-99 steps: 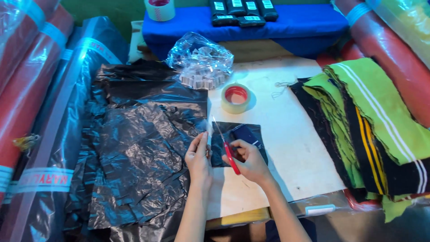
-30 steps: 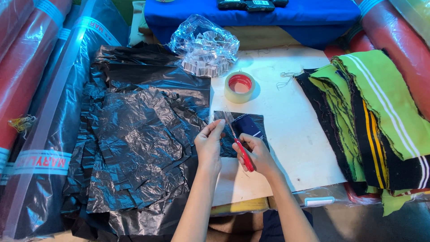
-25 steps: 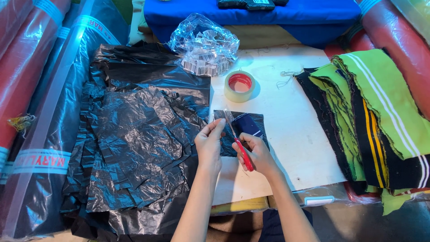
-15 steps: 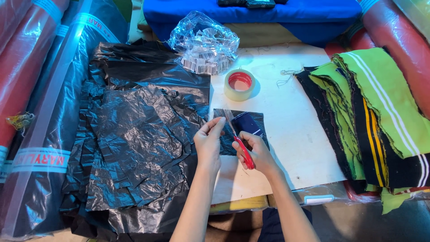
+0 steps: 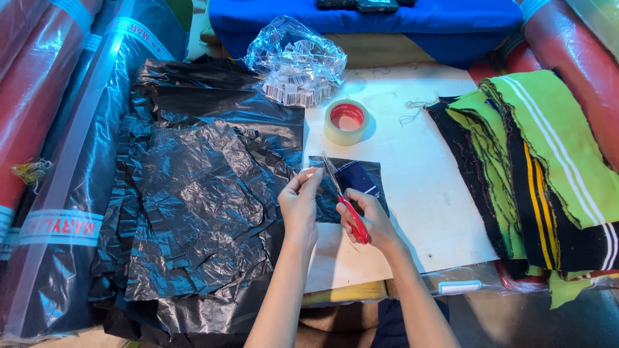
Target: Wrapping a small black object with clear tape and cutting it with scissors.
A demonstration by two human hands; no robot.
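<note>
My right hand (image 5: 367,220) grips red-handled scissors (image 5: 344,202), whose blades point up and away toward my left fingertips. My left hand (image 5: 299,205) pinches a small strip of clear tape (image 5: 309,171) just left of the blade tips. Under both hands lies a small dark packet (image 5: 351,183) wrapped in black plastic, flat on the pale board (image 5: 419,180). A roll of clear tape with a red core (image 5: 347,122) sits on the board just beyond it.
A pile of crumpled black plastic sheets (image 5: 193,193) covers the left. A clear bag of small barcode labels (image 5: 295,64) lies at the back. Green and black striped fabric pieces (image 5: 541,167) are stacked on the right. Wrapped fabric rolls (image 5: 39,103) flank both sides.
The hands have stayed over the dark packet. My left fingers have lifted slightly, and the scissor blades have come closer to the tape strip they pinch.
</note>
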